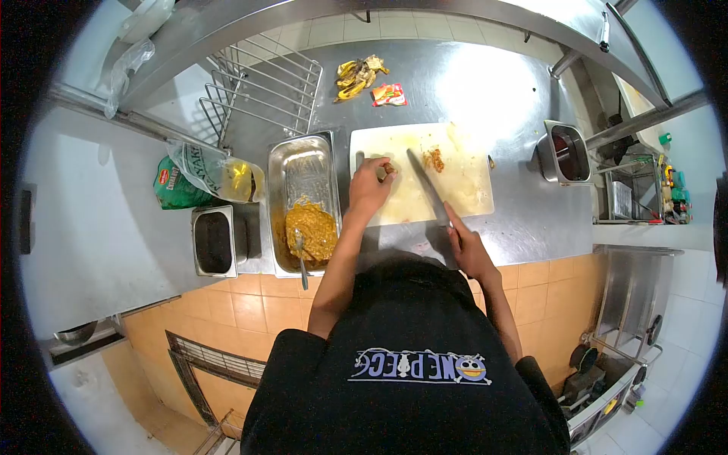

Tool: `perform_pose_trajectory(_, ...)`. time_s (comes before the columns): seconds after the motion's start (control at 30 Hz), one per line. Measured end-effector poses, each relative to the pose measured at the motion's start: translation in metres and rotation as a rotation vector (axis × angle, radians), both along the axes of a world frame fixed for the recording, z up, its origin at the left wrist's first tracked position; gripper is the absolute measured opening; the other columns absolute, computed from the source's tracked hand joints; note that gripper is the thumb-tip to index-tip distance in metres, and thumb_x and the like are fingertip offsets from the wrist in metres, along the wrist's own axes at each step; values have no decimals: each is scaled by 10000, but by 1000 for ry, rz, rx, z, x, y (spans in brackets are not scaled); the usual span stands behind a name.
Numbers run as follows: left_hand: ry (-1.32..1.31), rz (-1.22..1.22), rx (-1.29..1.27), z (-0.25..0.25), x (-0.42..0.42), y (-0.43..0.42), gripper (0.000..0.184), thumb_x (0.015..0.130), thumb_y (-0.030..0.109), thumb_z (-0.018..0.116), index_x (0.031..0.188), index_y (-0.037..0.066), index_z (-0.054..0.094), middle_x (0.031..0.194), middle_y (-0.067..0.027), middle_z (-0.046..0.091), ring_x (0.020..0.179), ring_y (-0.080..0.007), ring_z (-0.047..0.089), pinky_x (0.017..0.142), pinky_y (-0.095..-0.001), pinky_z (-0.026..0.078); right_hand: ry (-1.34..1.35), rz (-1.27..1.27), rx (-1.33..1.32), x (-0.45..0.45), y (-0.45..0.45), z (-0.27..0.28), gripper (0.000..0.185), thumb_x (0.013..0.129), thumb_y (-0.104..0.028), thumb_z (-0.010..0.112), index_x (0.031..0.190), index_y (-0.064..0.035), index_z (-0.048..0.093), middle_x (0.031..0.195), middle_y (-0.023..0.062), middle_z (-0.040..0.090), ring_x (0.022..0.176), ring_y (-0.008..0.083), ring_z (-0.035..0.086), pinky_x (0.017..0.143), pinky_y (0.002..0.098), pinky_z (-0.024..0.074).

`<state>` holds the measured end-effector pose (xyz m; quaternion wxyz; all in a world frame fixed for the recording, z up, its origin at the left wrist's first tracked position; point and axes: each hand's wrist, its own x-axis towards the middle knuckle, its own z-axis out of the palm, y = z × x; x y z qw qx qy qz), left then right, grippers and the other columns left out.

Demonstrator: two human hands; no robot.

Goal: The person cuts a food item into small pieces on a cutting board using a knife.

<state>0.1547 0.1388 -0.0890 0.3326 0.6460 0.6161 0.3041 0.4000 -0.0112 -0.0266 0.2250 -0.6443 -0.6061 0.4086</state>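
Note:
My left hand [369, 188] rests at the left part of a white cutting board [473, 199], its fingers closed on a small brown piece of food [390, 168] whose kind I cannot make out. My right hand [469, 252] grips the handle of a long knife [429, 185]. The blade lies slanting over the board, tip pointing away from me, to the right of the left hand. Just beyond the tip is a little heap of chopped brown bits [434, 159]. Pale smears mark the board's upper right.
To the left stands a deep steel pan [302, 155] with yellow-brown mash [311, 227] and a spoon [302, 262]. Banana peels [359, 77] and a red packet [389, 95] lie behind the board. Steel containers [215, 241] flank both sides; a wire rack [265, 87] stands back left.

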Motion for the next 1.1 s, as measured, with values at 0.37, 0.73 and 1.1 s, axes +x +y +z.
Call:
perform_pose_trajectory(0.37,70,-63,13,6,9,-2,373,887,234,800,1239,132,734,1227,-127,698,1096,-354,693,924,-449,561,-58,-75,-28,19,-8,-11,579,1108,-162,450,1664,-258,321,767,314,592,648,405,576,710,370,486)
perform_pose_trajectory(0.73,84,-154,4,7,27,5,375,911,192,778,1277,147,708,1211,-116,713,995,-327,731,888,-439,574,21,-52,-24,13,-10,-4,586,1111,-135,457,1671,-230,314,716,225,542,628,243,506,692,341,454)
perform_pose_trajectory(1.1,269,-82,-24,21,37,12,201,907,304,779,1048,165,813,1052,-78,791,1002,-302,741,876,-451,578,-243,-40,121,-15,-7,-32,595,1110,-174,502,1672,-229,313,661,249,611,587,425,621,611,483,499)
